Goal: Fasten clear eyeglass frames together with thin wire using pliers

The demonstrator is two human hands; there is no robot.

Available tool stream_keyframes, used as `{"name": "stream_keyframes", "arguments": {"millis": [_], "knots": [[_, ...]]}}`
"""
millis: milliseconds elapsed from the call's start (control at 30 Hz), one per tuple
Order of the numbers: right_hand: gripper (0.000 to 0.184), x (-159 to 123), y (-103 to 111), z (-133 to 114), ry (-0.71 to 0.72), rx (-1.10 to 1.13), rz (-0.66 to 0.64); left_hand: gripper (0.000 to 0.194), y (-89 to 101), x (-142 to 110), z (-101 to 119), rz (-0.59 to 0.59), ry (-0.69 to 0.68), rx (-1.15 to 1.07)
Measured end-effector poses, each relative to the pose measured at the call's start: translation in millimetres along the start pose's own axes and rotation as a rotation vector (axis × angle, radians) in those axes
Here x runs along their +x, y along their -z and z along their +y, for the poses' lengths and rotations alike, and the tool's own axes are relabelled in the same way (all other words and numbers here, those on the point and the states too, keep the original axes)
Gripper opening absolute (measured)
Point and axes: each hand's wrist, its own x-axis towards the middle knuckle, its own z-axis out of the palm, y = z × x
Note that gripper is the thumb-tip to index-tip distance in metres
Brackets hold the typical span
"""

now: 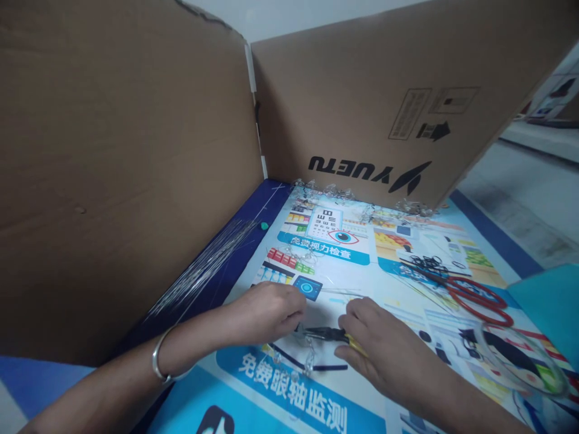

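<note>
My left hand (pixel 275 307) is closed, its fingers pinched on a thin beaded wire (pixel 309 357) with clear beads, part of which hangs below the fingertips. In my right hand (pixel 377 337) is a pair of pliers (pixel 324 333) with black jaws and yellow handles. The pliers point left, their tips right beside my left fingertips. Whether the jaws grip the wire is too small to tell. Below both hands, a dark thin strip (pixel 328 367) shows on the printed sheet (pixel 348 280).
Cardboard panels (pixel 136 150) stand at the left and back. Beside the left one lies a bundle of straight wires (pixel 205 262) and a small green lump (pixel 265 226). Clear beaded pieces (pixel 335 191) line the back. To the right are red-handled scissors (pixel 474 295), black loops (pixel 427 263) and a clear round dish (pixel 561 383).
</note>
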Motion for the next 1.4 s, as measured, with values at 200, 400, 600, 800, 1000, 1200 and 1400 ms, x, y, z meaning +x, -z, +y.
{"name": "stream_keyframes", "arguments": {"millis": [200,400,600,800,1000,1200,1400], "knots": [[0.016,13.0,7.2,-8.9,0.107,-0.159,0.066,0.013,-1.8,-2.9,-1.0,0.012,-0.007,-0.006],[0.014,20.0,13.9,-20.6,0.218,-0.269,0.142,0.012,-0.3,-3.8,1.4,-0.003,0.021,0.049],[0.008,23.1,10.7,-32.5,0.24,-0.401,0.151,0.014,3.9,-5.7,4.4,-0.038,0.015,0.115],[0.008,20.4,11.8,-31.3,0.222,-0.388,0.195,0.014,6.0,-8.2,5.7,-0.048,-0.027,0.199],[0.009,15.1,12.2,-20.4,0.137,-0.209,0.192,0.017,6.6,-8.9,8.0,-0.062,0.009,0.244],[0.006,12.4,16.0,-14.7,0.08,-0.12,0.165,0.012,8.0,-11.4,9.8,-0.05,0.003,0.26],[0.01,16.1,16.4,-13.6,0.057,-0.118,0.152,0.009,7.8,-13.2,10.5,-0.036,-0.013,0.287]]}}
